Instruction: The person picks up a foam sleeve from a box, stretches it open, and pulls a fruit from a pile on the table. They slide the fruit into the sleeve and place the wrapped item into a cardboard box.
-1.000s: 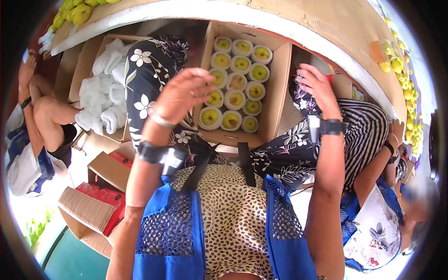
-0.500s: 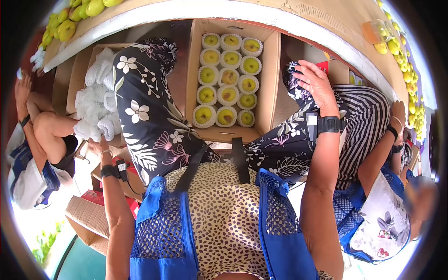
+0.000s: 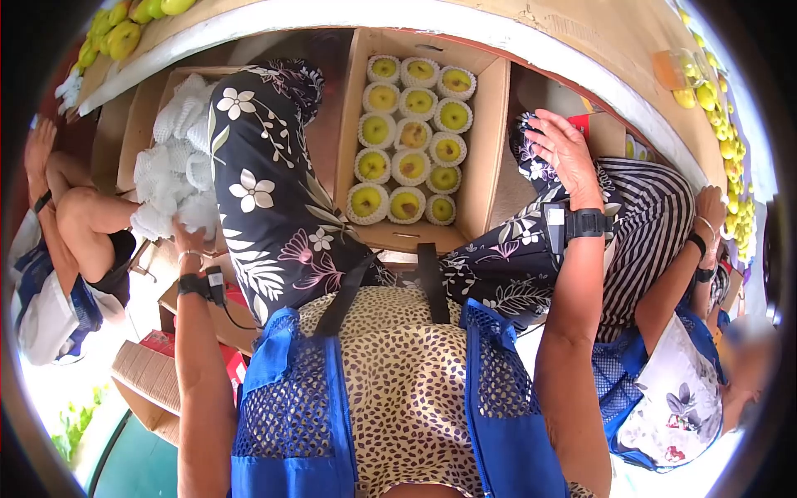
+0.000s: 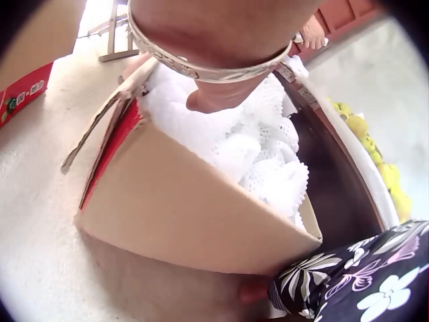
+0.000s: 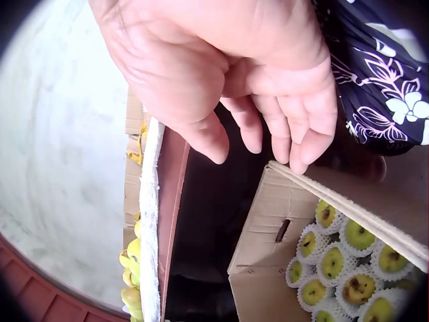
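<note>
White foam nets (image 3: 170,166) fill a cardboard box on the left. The left hand (image 3: 188,238) reaches over the box's near side and touches the nets; in the left wrist view its thumb and palm edge (image 4: 224,94) lie against the nets (image 4: 248,151), the other fingers hidden. Relaxed and empty, the right hand (image 3: 566,151) hangs beside the right knee, its fingers loosely bent (image 5: 268,100) in the right wrist view. Between the legs stands a carton (image 3: 488,149) with rows of yellow-green fruit (image 3: 414,134), each in a white foam net.
A cardboard-topped table (image 3: 465,21) with a white edge curves across the front, with loose fruit (image 3: 124,40) at its left and more along its right. Other people sit on both sides. Red-printed boxes (image 3: 149,373) stand at the lower left.
The left hand has swung from above the fruit carton out to the foam nets at the left. The right hand has stayed near the right knee. The view has shifted slightly.
</note>
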Action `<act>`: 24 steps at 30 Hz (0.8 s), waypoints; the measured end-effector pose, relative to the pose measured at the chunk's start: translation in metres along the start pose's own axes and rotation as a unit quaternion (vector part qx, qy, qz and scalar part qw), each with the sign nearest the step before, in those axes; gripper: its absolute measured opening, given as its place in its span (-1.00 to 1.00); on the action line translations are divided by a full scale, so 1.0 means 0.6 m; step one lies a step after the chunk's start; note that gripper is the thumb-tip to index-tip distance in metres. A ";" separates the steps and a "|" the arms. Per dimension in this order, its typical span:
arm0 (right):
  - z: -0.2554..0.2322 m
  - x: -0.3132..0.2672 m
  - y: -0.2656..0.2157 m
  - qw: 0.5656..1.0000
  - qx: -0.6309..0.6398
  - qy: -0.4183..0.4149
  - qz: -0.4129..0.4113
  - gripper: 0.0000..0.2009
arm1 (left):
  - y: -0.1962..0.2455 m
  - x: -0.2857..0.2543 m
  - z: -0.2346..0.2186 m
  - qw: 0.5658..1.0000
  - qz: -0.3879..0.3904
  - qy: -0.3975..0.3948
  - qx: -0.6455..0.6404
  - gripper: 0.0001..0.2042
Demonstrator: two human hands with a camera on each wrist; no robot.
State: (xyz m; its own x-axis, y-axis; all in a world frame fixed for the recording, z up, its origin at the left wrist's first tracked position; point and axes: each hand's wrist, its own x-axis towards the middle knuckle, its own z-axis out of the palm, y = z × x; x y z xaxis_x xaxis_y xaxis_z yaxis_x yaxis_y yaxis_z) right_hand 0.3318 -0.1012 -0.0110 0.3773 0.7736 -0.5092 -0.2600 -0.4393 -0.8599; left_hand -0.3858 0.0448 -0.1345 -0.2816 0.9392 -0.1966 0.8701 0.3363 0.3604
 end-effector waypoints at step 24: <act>0.008 0.002 0.011 1.000 -0.022 -0.016 0.013 -0.65 | -0.028 0.006 -0.024 0.985 0.019 -0.061 0.158 -0.42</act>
State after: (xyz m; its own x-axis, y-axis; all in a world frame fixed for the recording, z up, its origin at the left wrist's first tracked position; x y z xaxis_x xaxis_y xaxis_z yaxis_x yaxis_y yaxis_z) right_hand 0.3261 -0.1012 -0.0172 0.3425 0.7757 -0.5301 -0.2302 -0.4777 -0.8478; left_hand -0.4072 0.0437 -0.1281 -0.2130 0.9284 -0.3045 0.9667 0.2454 0.0721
